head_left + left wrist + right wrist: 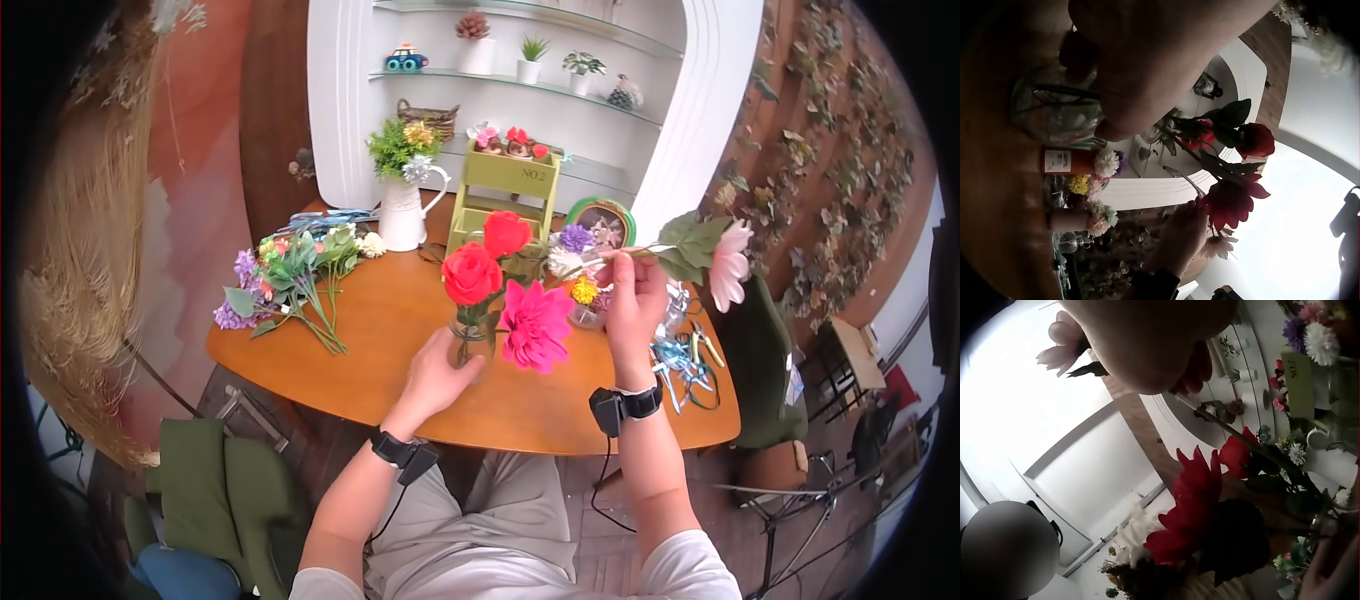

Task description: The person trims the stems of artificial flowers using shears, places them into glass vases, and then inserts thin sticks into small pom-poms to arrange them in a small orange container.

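My left hand (443,374) grips a clear glass vase (1047,119) low over the front of the table. Out of it rise two red roses (471,274) and a bright magenta flower (535,325). My right hand (637,300) is raised to the right of these blooms, pinching the stem (1229,429) of a pale pink flower (731,265). Its bloom points right, with green leaves (690,243) beside it, and the stem runs left toward the vase's flowers. My left fingers hide part of the glass.
Loose flowers and stems (300,280) lie at the table's left. A white pitcher (403,215) with greenery and a green wooden stand (507,185) stand at the back. Small flower pots, blue ribbons (690,365) and pliers (708,343) are on the right.
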`<state>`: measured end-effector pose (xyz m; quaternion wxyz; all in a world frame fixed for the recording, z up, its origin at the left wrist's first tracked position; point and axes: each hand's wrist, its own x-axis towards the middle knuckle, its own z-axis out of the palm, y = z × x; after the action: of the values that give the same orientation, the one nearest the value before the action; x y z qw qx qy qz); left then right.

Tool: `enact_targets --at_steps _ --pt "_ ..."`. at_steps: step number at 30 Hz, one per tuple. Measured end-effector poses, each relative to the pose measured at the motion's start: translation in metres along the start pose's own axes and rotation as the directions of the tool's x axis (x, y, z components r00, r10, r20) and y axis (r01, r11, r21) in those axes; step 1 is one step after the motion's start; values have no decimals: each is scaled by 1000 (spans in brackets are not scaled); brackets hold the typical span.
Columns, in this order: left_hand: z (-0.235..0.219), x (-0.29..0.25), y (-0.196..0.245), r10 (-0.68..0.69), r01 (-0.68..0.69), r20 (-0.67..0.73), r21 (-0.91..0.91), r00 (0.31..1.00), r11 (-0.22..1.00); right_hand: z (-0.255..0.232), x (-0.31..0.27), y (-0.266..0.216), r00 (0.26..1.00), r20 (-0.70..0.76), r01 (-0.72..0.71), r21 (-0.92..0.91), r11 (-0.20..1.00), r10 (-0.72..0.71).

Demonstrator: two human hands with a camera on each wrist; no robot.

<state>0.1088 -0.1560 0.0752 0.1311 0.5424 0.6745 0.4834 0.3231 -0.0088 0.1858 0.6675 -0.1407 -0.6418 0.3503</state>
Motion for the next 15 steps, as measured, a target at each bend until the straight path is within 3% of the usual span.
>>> enact_targets --at_steps 3,6,9,10,12,14,15 --pt "4 -3 -4 56 -58 -52 -41 997 997 -23 -5 -11 990 -118 67 -54 996 -73" --pt "13 -2 -18 254 -239 -181 98 950 966 -39 -16 -26 978 -180 88 -104 991 -105" --pt "2 -27 9 9 -30 -231 -88 973 996 -49 -63 -68 990 -134 36 -131 991 -54" --pt "-2 -35 12 59 -76 -203 -77 977 994 -49 -83 -75 1000 -30 0 -133 991 -4" --pt "-11 -57 14 156 -165 -137 -56 978 985 -48 -111 -73 949 313 119 -216 969 -46" --pt "-21 -80 28 247 -222 120 -194 962 956 -41 -131 -58 827 536 330 -217 918 -171" --pt "-22 -92 25 258 -196 227 -262 939 945 -30 -145 -45 817 529 376 -182 909 -232"
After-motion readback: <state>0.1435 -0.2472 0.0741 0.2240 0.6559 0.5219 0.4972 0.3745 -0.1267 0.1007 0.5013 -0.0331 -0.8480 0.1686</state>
